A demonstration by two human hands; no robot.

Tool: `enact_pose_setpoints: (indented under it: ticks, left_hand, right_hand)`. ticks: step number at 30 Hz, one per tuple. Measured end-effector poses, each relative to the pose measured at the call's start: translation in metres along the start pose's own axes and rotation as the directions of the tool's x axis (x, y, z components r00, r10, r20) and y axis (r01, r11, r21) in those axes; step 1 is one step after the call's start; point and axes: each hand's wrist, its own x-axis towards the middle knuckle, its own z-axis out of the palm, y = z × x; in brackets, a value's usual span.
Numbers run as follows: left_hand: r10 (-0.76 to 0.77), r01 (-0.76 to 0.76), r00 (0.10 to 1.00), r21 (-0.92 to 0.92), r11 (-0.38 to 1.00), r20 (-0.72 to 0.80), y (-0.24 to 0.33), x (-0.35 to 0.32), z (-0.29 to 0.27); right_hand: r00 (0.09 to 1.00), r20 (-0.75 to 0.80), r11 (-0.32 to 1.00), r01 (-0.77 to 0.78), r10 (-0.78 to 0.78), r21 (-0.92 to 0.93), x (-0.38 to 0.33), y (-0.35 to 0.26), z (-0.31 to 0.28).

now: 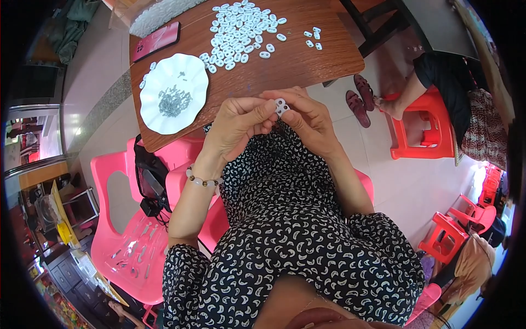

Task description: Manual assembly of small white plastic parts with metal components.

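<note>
Your left hand and right hand meet just below the wooden table, fingertips of both pinched on one small white plastic piece. At eleven o'clock sits a white scalloped plate of small metal parts; at twelve, a heap of white pieces.

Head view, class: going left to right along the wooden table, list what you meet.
Red phone → white scalloped plate holding small grey metal parts → large heap of white plastic pieces → small separate cluster of white pieces.
</note>
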Motion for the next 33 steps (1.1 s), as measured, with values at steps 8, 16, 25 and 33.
enact_pose_setpoints:
  ticks: [8,16,25,33]
  left_hand:
    - [-0.008,0.009,1.0,-0.074,0.997,0.013,-0.005,0.0,0.0]
    - [-0.001,0.0,1.0,-0.057,0.998,-0.004,-0.002,-0.001,0.0]
    - [0.043,-0.043,0.999,-0.016,0.999,-0.009,0.001,-0.002,0.003]
    - [0.005,-0.005,0.999,0.007,1.0,-0.033,0.004,-0.005,0.003]
  right_hand:
    - [1.0,-0.023,1.0,-0.013,0.012,-0.027,0.0,-0.001,0.001]
    - [1.0,-0.001,0.998,-0.001,0.001,-0.069,0.001,-0.002,0.0]
    - [0.995,-0.056,0.981,-0.077,0.088,0.18,0.001,-0.008,0.01]
    - [0.999,0.037,1.0,0.015,-0.015,-0.005,0.003,-0.004,0.005]
